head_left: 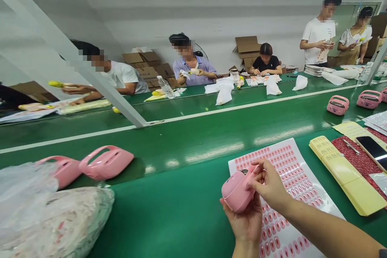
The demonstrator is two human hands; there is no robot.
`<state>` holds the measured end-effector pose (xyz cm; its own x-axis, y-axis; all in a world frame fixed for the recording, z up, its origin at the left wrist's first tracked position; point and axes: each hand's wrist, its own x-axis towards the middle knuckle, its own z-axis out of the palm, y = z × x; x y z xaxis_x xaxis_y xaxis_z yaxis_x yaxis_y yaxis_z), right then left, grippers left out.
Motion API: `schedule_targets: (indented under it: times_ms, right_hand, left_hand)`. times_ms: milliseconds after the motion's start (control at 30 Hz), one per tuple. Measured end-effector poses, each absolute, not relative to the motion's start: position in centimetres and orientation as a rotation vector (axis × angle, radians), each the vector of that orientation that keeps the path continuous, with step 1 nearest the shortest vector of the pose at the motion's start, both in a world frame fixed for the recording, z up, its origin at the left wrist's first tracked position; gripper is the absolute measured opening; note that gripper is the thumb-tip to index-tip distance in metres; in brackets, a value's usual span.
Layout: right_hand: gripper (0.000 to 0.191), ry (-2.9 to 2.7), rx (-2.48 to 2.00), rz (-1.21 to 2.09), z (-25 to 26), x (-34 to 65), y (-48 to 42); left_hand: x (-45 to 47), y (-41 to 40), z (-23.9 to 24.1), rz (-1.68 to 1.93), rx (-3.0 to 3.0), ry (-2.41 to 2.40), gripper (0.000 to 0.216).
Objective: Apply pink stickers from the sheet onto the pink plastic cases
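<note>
My left hand (246,219) cups a small pink handled device (234,191) from below, tilted above the table. At the handle end, my right hand (267,183) has its thumb and fingers closed against the device's side. Whether something small sits under those fingertips is hidden. Beneath both hands lies a white sheet of pink oval stickers (287,169), in rows with red marks. Some places at its lower left are covered by my hands and forearm.
Pink devices stand at the left (107,163) and far right (338,105) on the green belt (193,133). A see-through plastic bag (60,217) fills the lower left. Yellow label strips (341,169) and a phone (373,151) lie right. Several people work across the belt, behind a slanted post (75,48).
</note>
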<state>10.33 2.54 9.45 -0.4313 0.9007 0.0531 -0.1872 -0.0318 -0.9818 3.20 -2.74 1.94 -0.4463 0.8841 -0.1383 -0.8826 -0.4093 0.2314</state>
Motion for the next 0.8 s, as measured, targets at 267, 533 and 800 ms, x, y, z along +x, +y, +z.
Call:
schedule_targets:
  times_ms: [267, 533, 800]
  right_hand:
    - [0.050, -1.662, -0.843, 1.358, 9.4, 10.8, 2.9]
    - [0.055, -1.937, -0.512, 0.523, 6.9, 11.2, 2.2]
    - [0.068, -2.050, -0.549, 0.492, 7.0, 11.8, 1.9]
  left_hand:
    - [3.3, -2.6, 1.4, 1.949, 0.117, 0.062, 0.037]
    - [3.6, -2.7, 2.0, 1.899, 0.071, 0.093, 0.036]
    - [3.4, -3.0, 2.7, 1.834, 0.261, 0.029, 0.042]
